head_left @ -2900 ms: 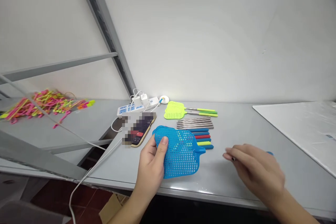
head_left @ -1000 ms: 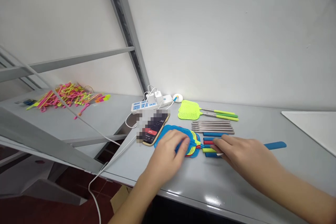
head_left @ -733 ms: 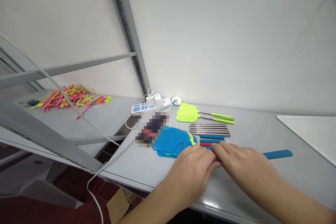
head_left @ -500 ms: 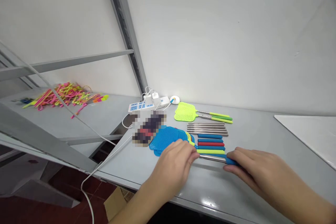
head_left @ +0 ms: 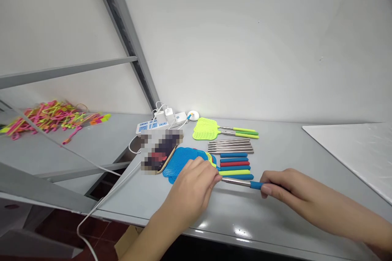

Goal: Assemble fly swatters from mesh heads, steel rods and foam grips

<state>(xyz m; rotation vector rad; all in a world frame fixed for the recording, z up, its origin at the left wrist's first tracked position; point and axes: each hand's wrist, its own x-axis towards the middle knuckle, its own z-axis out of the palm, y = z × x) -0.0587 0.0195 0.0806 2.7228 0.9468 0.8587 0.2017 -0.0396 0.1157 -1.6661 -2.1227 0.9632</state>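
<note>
My left hand [head_left: 196,183] is closed around the neck end of a telescopic fly swatter, whose head is hidden behind the fingers. A short metal shaft [head_left: 237,181] runs from there to a blue handle [head_left: 256,185]. The far end of that handle is pinched between the thumb and fingers of my right hand [head_left: 283,185]. Just beyond the left hand lie overlapping blue swatter heads [head_left: 182,161], partly covered. Several blue, red and yellow-green handles are in a row, including a red handle [head_left: 234,164]. Bare metal rods [head_left: 230,146] lie side by side behind them.
Yellow-green fly swatters [head_left: 205,129] lie at the back. Left of them are a power strip [head_left: 159,124] with plugs and a partly blurred phone [head_left: 162,153]. A white cable [head_left: 122,187] crosses the table edge. Colourful plastic pieces [head_left: 55,118] are heaped at left; a white sheet [head_left: 352,151] lies right.
My right hand has shifted toward the outer end of the blue handle, uncovering more of it. The left hand keeps its hold. The camera view has turned slightly right.
</note>
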